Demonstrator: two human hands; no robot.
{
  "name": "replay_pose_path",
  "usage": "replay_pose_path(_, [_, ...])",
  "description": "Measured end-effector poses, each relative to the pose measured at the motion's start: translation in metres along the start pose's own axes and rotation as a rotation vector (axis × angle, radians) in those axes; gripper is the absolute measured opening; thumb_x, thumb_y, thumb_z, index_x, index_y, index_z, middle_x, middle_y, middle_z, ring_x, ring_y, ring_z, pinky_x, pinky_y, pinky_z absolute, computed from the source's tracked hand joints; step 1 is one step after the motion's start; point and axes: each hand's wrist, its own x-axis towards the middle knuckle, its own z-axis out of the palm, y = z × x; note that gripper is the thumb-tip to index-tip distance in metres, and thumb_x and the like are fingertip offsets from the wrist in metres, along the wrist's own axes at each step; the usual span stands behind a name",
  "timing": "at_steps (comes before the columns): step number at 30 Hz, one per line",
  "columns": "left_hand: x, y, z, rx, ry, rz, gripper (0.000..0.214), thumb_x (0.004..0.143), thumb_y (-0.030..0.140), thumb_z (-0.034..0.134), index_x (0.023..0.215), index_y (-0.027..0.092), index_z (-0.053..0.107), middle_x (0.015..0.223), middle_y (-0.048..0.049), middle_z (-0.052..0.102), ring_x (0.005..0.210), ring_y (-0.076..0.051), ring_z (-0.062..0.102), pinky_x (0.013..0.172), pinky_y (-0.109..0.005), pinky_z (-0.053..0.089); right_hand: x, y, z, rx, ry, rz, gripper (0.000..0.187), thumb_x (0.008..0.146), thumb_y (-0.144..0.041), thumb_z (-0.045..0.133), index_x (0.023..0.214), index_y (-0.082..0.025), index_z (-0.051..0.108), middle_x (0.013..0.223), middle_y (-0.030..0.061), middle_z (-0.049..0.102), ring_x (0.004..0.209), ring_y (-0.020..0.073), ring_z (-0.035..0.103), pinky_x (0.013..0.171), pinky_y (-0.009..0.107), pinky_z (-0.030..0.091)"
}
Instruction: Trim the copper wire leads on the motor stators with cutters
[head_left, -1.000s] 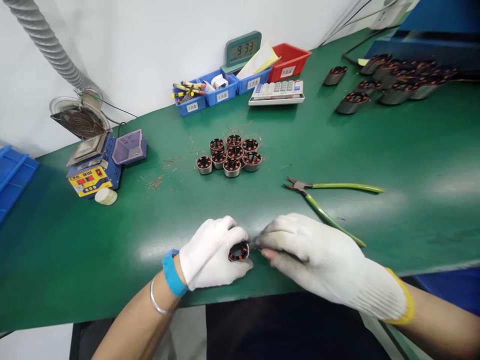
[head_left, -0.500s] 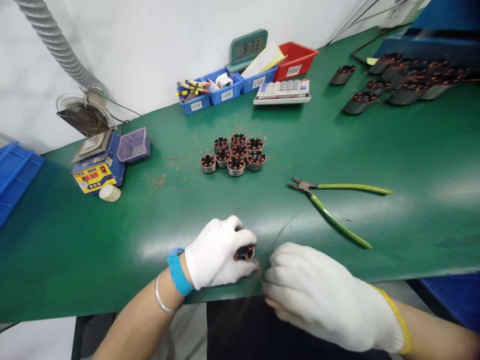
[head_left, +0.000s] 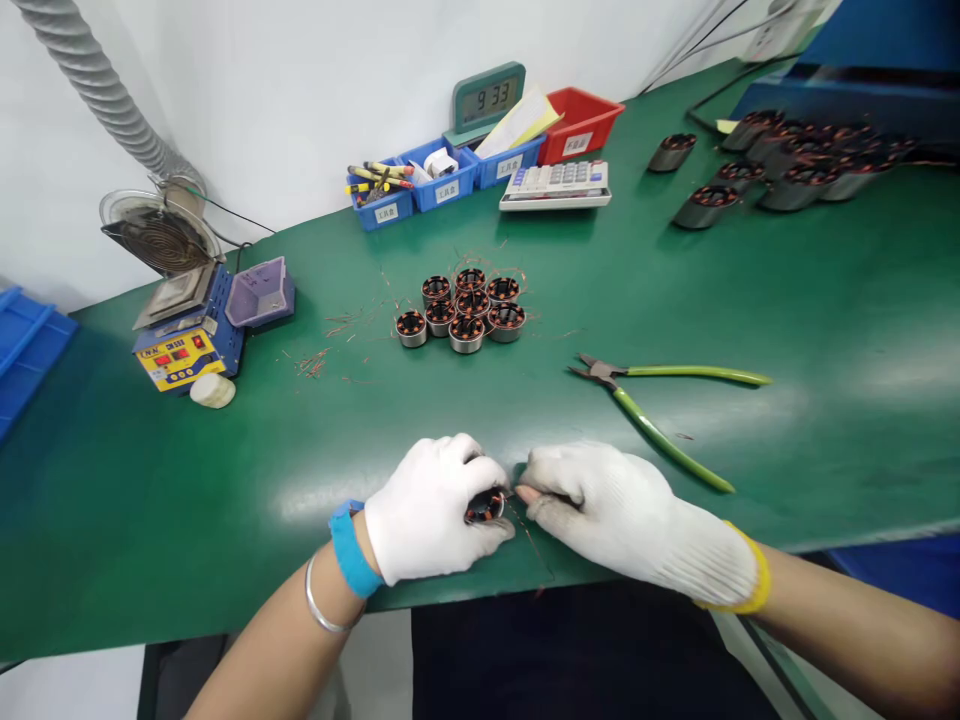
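Note:
My left hand (head_left: 431, 510), in a white glove, is wrapped round a small motor stator (head_left: 484, 506) with copper windings, held at the near edge of the green table (head_left: 225, 480). My right hand (head_left: 600, 500), gloved as well, pinches thin copper wire (head_left: 534, 540) right beside the stator. The wire trails down toward the table's edge. A cluster of several similar stators (head_left: 465, 308) sits in the middle of the table, beyond both hands.
Green-handled cutters (head_left: 660, 400) lie open to the right of my hands. A soldering station (head_left: 187, 335) and a white roll (head_left: 212, 390) stand at the left. Blue bins (head_left: 442, 180), a red bin (head_left: 581, 120), a clock (head_left: 486, 98), a calculator (head_left: 556, 185) and larger stators (head_left: 787, 165) line the back.
My right hand dropped below the table edge, pulling the wire away from the stator, and has come back up against it. My left hand kept the stator in place.

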Motion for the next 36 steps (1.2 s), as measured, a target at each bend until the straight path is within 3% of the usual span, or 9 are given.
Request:
replay_pose_path(4, [-0.005, 0.010, 0.005, -0.007, 0.073, -0.062, 0.011, 0.085, 0.023, 0.061, 0.096, 0.021, 0.060, 0.100, -0.0048, 0.062, 0.091, -0.023, 0.055, 0.080, -0.036, 0.046, -0.002, 0.000, 0.003, -0.111, 0.023, 0.028, 0.019, 0.085, -0.029, 0.055, 0.068, -0.023, 0.061, 0.066, 0.0013, 0.061, 0.063, 0.0173, 0.054, 0.058, 0.030, 0.025])
replay_pose_path(8, [-0.005, 0.016, 0.018, -0.032, 0.118, -0.100, 0.013, 0.081, 0.013, 0.054, 0.092, 0.020, 0.055, 0.096, -0.0067, 0.060, 0.087, -0.023, 0.053, 0.077, -0.037, 0.048, -0.001, -0.006, 0.001, -0.120, 0.002, 0.050, 0.015, 0.083, -0.027, 0.058, 0.069, -0.023, 0.062, 0.067, 0.0015, 0.063, 0.066, 0.0184, 0.058, 0.059, 0.030, 0.026])
replay_pose_path(15, [-0.001, 0.012, 0.032, -0.204, 0.252, -0.094, 0.012, 0.085, 0.013, 0.049, 0.079, 0.022, 0.046, 0.087, -0.0048, 0.060, 0.082, -0.021, 0.054, 0.076, -0.036, 0.047, 0.000, -0.006, -0.005, -0.085, -0.033, 0.049, 0.016, 0.086, -0.028, 0.058, 0.073, -0.022, 0.064, 0.073, 0.0028, 0.069, 0.071, 0.0196, 0.063, 0.059, 0.029, 0.031])
replay_pose_path(19, [0.000, 0.011, 0.028, -0.404, 0.307, -0.127, 0.015, 0.089, 0.015, 0.049, 0.077, 0.022, 0.046, 0.087, -0.0032, 0.060, 0.084, -0.019, 0.056, 0.080, -0.035, 0.047, -0.008, -0.006, 0.001, -0.097, 0.052, -0.062, 0.017, 0.086, -0.025, 0.057, 0.072, -0.022, 0.065, 0.070, 0.0030, 0.069, 0.065, 0.0189, 0.062, 0.058, 0.030, 0.032])
replay_pose_path(24, [0.012, 0.015, 0.020, -0.356, 0.204, -0.340, 0.022, 0.082, 0.016, 0.057, 0.066, 0.022, 0.043, 0.073, 0.0009, 0.055, 0.078, -0.018, 0.052, 0.078, -0.035, 0.045, -0.019, -0.017, 0.015, -0.250, 0.244, -0.338, 0.019, 0.081, -0.025, 0.061, 0.063, -0.022, 0.062, 0.059, 0.0039, 0.062, 0.054, 0.0195, 0.055, 0.054, 0.035, 0.025])
replay_pose_path(27, [0.016, 0.013, 0.014, -0.331, 0.160, -0.372, 0.021, 0.081, 0.018, 0.059, 0.063, 0.021, 0.048, 0.070, 0.0010, 0.055, 0.078, -0.019, 0.053, 0.081, -0.038, 0.046, -0.021, -0.013, 0.014, -0.191, 0.296, -0.473, 0.022, 0.089, -0.025, 0.057, 0.068, -0.021, 0.064, 0.061, 0.0042, 0.063, 0.056, 0.0193, 0.055, 0.054, 0.035, 0.027])
replay_pose_path(30, [0.009, 0.006, 0.002, -0.554, 0.108, -0.357, 0.005, 0.084, 0.026, 0.059, 0.084, 0.021, 0.060, 0.090, -0.0035, 0.067, 0.092, -0.021, 0.062, 0.089, -0.039, 0.050, -0.024, 0.003, 0.004, -0.055, 0.393, -0.588, 0.031, 0.100, -0.038, 0.050, 0.089, -0.017, 0.071, 0.075, 0.0077, 0.070, 0.065, 0.0203, 0.060, 0.059, 0.034, 0.037])
replay_pose_path(33, [-0.003, -0.001, -0.015, -0.676, 0.038, -0.354, 0.044, 0.077, 0.030, 0.067, 0.118, 0.019, 0.056, 0.118, -0.0091, 0.066, 0.106, -0.023, 0.063, 0.092, -0.039, 0.052, -0.024, 0.014, -0.003, -0.169, 0.503, -0.655, 0.032, 0.101, -0.038, 0.050, 0.114, -0.014, 0.068, 0.104, 0.0141, 0.074, 0.072, 0.0224, 0.062, 0.064, 0.036, 0.041])
replay_pose_path(36, [-0.009, 0.002, -0.025, -0.403, -0.037, -0.396, 0.057, 0.056, 0.029, 0.081, 0.107, 0.019, 0.057, 0.103, -0.0060, 0.065, 0.087, -0.023, 0.062, 0.075, -0.035, 0.053, -0.019, 0.012, -0.001, -0.355, 0.418, -0.646, 0.036, 0.094, -0.019, 0.055, 0.128, -0.023, 0.064, 0.115, 0.0104, 0.074, 0.064, 0.0189, 0.059, 0.058, 0.034, 0.036])
